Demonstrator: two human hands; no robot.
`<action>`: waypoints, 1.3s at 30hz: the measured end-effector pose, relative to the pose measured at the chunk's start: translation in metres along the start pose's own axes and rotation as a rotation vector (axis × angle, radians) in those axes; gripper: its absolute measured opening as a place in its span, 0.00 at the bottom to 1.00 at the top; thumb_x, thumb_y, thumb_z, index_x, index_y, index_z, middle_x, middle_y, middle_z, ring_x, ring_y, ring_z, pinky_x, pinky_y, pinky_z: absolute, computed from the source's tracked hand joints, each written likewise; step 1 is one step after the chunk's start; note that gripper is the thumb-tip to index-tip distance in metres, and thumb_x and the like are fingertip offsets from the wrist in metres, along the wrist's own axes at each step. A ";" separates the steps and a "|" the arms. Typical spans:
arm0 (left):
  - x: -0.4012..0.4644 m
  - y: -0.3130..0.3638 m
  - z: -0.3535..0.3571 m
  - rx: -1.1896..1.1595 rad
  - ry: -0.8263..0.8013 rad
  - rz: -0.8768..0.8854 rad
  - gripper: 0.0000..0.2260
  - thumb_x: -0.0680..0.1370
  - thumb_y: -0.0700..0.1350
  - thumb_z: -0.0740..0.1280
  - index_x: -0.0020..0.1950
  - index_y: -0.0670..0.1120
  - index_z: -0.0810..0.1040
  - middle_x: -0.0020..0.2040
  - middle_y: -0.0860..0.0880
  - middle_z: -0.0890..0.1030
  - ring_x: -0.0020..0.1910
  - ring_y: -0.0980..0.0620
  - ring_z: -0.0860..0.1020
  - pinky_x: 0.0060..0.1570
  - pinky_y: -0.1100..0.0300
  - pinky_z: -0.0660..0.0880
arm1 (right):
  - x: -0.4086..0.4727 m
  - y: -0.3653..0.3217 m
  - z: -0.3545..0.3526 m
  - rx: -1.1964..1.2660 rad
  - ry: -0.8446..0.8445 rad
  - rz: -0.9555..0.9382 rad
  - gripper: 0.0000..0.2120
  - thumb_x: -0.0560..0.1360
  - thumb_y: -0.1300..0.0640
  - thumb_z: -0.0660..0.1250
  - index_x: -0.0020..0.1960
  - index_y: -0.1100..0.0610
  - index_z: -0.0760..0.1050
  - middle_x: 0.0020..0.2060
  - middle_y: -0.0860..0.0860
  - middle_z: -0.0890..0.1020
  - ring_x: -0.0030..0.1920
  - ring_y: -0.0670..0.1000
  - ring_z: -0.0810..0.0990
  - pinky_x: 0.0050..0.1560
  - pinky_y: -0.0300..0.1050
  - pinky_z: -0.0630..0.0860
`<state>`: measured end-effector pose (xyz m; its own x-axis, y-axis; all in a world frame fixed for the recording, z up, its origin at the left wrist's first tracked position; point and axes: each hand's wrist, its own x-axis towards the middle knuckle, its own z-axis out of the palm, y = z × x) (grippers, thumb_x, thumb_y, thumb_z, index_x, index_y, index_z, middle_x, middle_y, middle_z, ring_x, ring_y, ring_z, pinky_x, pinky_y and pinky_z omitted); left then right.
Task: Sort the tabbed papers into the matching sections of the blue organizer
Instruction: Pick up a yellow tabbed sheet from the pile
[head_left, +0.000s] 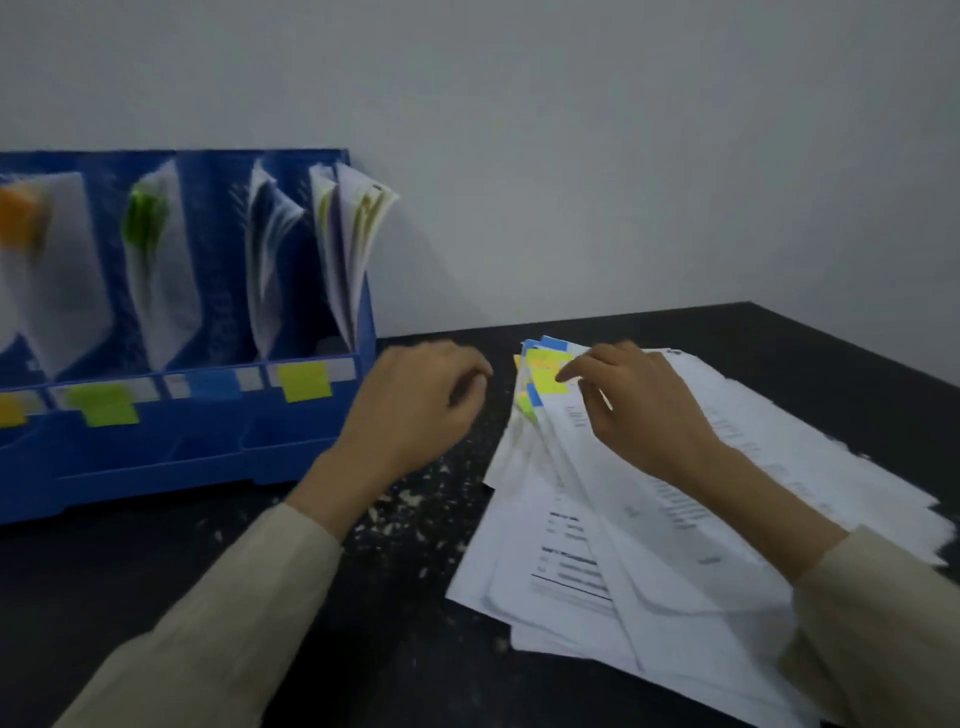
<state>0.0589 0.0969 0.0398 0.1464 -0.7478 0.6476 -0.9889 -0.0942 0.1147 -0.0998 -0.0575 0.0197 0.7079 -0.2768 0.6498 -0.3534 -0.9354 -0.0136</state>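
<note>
Loads of tabbed papers (649, 519) sit fanned in a loose pile on the bench (260, 597), right under the right hand (639, 410), whose fingertips pinch at a yellow tab (545, 371). Left hand (415, 410) hovers loosely curled just left of the pile, holding nothing. Blue organizer (218, 447) is further left, sections marked orange, green, blue, yellow. Sheets look thin, floppy and slidey, so I'd take one by its tabbed corner. Print's too blurry to read.
</note>
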 end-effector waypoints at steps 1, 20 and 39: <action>-0.005 0.004 0.016 -0.001 -0.076 0.019 0.18 0.74 0.53 0.54 0.50 0.48 0.81 0.46 0.50 0.83 0.44 0.48 0.80 0.45 0.53 0.76 | -0.007 0.009 -0.002 0.014 -0.048 0.076 0.12 0.70 0.69 0.66 0.49 0.56 0.81 0.45 0.54 0.82 0.45 0.61 0.79 0.42 0.52 0.75; -0.007 0.086 0.076 -0.409 -0.320 -0.371 0.14 0.80 0.50 0.61 0.65 0.51 0.75 0.65 0.53 0.74 0.64 0.56 0.70 0.59 0.66 0.62 | -0.038 0.099 -0.008 -0.077 -0.439 0.780 0.21 0.79 0.47 0.59 0.66 0.58 0.68 0.64 0.58 0.70 0.65 0.60 0.67 0.62 0.56 0.67; -0.034 0.099 0.092 -0.157 -0.468 -0.273 0.20 0.82 0.52 0.53 0.74 0.53 0.61 0.76 0.50 0.59 0.75 0.53 0.55 0.73 0.56 0.46 | -0.037 0.110 -0.014 0.203 -0.384 1.022 0.39 0.66 0.43 0.75 0.68 0.62 0.65 0.67 0.61 0.65 0.68 0.61 0.64 0.65 0.56 0.65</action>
<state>-0.0461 0.0527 -0.0406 0.3347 -0.9251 0.1794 -0.8957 -0.2532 0.3654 -0.1730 -0.1470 0.0050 0.2951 -0.9553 -0.0167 -0.7973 -0.2366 -0.5553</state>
